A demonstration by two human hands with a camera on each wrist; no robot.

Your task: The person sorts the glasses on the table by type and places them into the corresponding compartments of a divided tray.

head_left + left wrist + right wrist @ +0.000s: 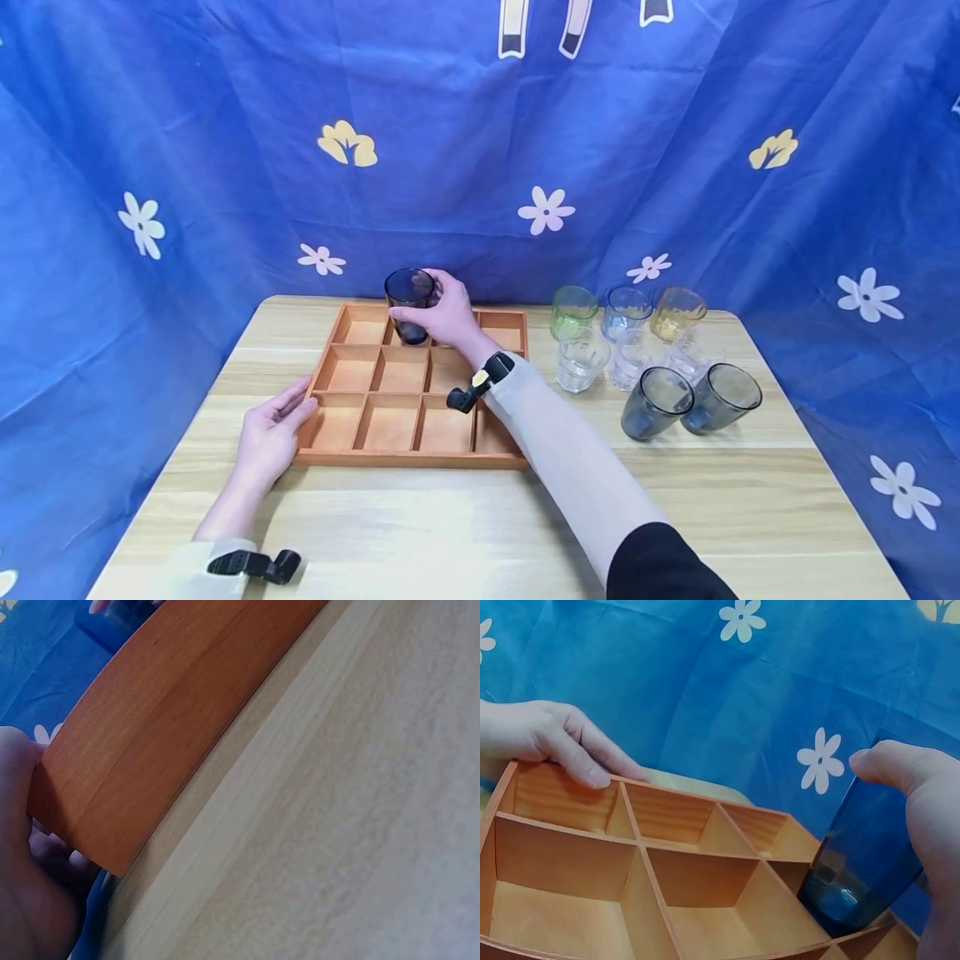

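Note:
A wooden tray [330, 457] split into several square compartments lies on the table. My left hand [272, 435] grips its left wall, the thumb over the rim and the fingers along the outside. In my right hand [450, 315] is a dark grey glass tumbler [409, 292], pinched by its sides between thumb and fingers. The tumbler is mouth up, its base over the second compartment from the left in the back row. In the right wrist view, the tumbler's base [840, 900] overlaps the tray's dividers. My right forearm covers part of the tray's right side.
To the right of the tray, two more dark grey tumblers [657, 403] stand in front. Behind them are several clear glasses [582, 360], then a green glass [574, 312], a bluish one [627, 313] and an amber one [678, 313]. A blue flowered cloth [450, 167] hangs behind the table.

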